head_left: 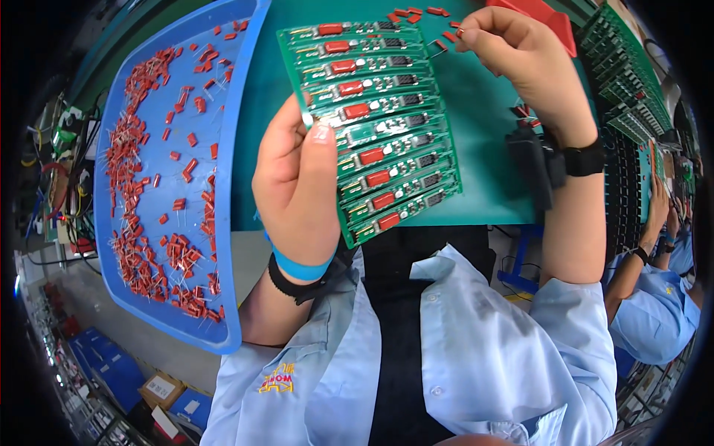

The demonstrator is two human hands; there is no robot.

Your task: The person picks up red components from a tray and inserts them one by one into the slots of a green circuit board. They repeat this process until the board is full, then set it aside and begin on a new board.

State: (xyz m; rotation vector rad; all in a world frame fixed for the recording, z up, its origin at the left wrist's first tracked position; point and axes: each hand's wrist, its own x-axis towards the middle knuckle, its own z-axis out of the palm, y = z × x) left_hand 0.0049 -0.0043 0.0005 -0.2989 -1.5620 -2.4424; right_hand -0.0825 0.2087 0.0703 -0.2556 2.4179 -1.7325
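My left hand (297,175) grips the left edge of a green circuit board panel (398,167), thumb on top, holding it tilted above the mat. Rows of parts cross the panel, most with a red film capacitor (349,89); one middle row shows bare green at that spot. Beyond the panel's upper right corner, my right hand (520,56) is closed in a pinch. A small reddish bit, seemingly a red capacitor (460,33), shows at its fingertips, mostly covered. Loose red capacitors (414,11) lie on the mat close to these fingers.
A blue tray (242,149) of red capacitors stands at the left. The work surface is a green mat (491,178). At the far right are a red bin (554,22), upright green boards (625,70) and a co-worker's arm (647,230).
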